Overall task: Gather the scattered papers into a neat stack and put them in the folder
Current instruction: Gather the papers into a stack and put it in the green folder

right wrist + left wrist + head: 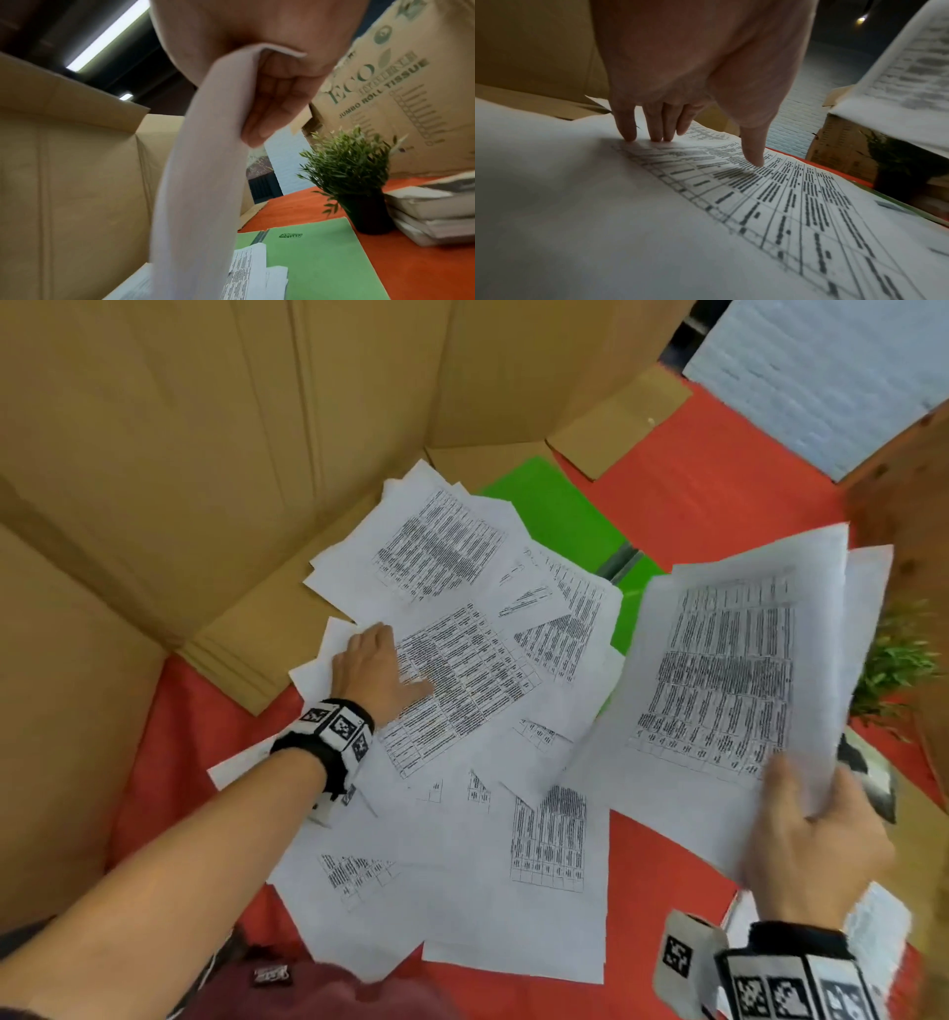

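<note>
Several printed white papers [462,690] lie scattered and overlapping on a red tablecloth [719,505]. A green folder [554,510] lies open at the back, partly covered by sheets; in the right wrist view the folder [321,263] shows beside a few sheets. My left hand [375,670] rests flat on one sheet, fingertips [754,160] pressing the printed table [795,203]. My right hand [816,839] grips a bundle of held papers [719,680] lifted off the table at the right; the bundle [200,172] hangs between thumb and fingers.
Tall cardboard walls [179,454] enclose the left and back. A small potted plant [359,182] and a stack of books [432,213] stand on the right. A printed cardboard box [411,81] rises behind them. A white foam panel [821,367] lies at the back right.
</note>
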A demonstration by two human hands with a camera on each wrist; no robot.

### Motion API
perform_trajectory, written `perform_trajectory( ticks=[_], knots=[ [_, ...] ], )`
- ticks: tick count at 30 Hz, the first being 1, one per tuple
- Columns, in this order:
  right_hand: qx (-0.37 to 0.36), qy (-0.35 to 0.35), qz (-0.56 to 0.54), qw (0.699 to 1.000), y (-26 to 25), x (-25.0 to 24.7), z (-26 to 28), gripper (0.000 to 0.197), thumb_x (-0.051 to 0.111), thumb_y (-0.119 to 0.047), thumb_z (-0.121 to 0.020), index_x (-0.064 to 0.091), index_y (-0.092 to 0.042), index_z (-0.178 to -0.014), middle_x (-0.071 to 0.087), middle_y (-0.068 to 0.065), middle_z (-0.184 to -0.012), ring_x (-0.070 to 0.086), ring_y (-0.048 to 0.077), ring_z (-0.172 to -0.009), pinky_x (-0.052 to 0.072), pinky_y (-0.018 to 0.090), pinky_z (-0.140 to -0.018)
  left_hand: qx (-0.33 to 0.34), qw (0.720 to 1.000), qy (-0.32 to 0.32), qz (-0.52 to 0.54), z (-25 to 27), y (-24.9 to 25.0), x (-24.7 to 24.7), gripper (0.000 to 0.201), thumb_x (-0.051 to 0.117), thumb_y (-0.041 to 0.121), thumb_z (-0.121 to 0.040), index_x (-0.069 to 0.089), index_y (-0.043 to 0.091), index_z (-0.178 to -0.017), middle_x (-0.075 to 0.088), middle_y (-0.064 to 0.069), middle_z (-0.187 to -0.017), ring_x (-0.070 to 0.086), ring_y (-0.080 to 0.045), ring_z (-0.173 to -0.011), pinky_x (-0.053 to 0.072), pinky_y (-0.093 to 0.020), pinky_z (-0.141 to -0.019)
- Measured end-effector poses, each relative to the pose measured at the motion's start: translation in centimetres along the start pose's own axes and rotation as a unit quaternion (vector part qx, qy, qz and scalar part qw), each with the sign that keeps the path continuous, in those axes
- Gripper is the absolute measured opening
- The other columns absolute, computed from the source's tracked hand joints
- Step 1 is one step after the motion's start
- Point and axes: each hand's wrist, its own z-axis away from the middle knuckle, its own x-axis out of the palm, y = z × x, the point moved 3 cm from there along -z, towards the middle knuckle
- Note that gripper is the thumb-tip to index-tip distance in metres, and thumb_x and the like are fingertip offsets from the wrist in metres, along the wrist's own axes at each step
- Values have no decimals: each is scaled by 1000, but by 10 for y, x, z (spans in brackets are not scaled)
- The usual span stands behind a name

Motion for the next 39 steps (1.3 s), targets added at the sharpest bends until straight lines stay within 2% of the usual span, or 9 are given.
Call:
perform_trajectory(
  ticks=[5,11,15,19,24,29,34,37,39],
  knots=[
    [73,-8,-211,975,0,17,19,12,60,-16,-95,59,-24,-86,60,-9,-79,56,-10,-61,43,9,-55,31,998,16,-52,19,11,10,94,68,58,-77,28,4,-144,42,-14,-144,39,-30,-129,36,-44,-102],
    [351,-264,-177,880,50,107,80,6,57,1,-92,62,0,-96,57,9,-72,55,4,-43,41,16,-39,26,993,4,-113,42,40,22,84,58,32,-94,9,-3,-152,65,-17,-117,62,-33,-107,49,-40,-82],
    [450,-267,-137,841,84,139,112,29,74,-4,-79,61,5,-103,61,17,-82,57,25,-59,44,28,-51,26,1000,7,13,56,28,16,52,51,30,-95,40,10,-142,68,-12,-113,63,-32,-104,49,-37,-78],
    [397,-243,-106,879,81,139,98,22,70,3,-79,63,2,-100,65,16,-81,61,28,-68,48,33,-62,-124,976,131,124,64,-23,1,60,69,25,-84,43,1,-132,53,-19,-131,49,-37,-122,44,-47,-99],
    [137,-229,-37,963,68,112,65,23,61,-23,-78,67,-8,-95,64,8,-76,57,25,-70,43,32,-63,-196,978,8,71,67,-45,3,81,78,40,-72,40,-2,-131,47,-19,-134,45,-36,-124,46,-44,-99],
    [141,-313,-76,936,93,107,67,7,65,-9,-89,63,-9,-82,64,6,-72,54,23,-70,41,31,-57,-39,990,-130,-27,62,-25,12,42,77,47,-70,53,15,-82,61,-8,-104,58,-29,-100,52,-39,-86],
    [307,-403,-159,847,101,118,101,30,70,-15,-89,58,-7,-115,71,12,-105,70,30,-90,60,38,-73,19,980,-179,80,68,-17,29,31,70,24,-84,49,16,-63,52,2,-66,53,-22,-71,35,-26,-56],
    [378,-391,-180,820,100,131,122,69,88,-21,-68,51,-4,-125,70,14,-112,69,35,-102,53,55,-95,56,923,-233,300,79,-12,43,7,66,16,-88,70,13,-82,71,2,-81,64,-15,-76,50,-23,-71],
    [373,-378,-192,825,95,133,123,53,85,-11,-70,62,5,-115,76,19,-100,74,38,-90,57,57,-87,66,909,-213,351,82,-12,40,3,67,16,-87,65,14,-85,68,3,-87,62,-12,-79,51,-30,-83]
  ],
)
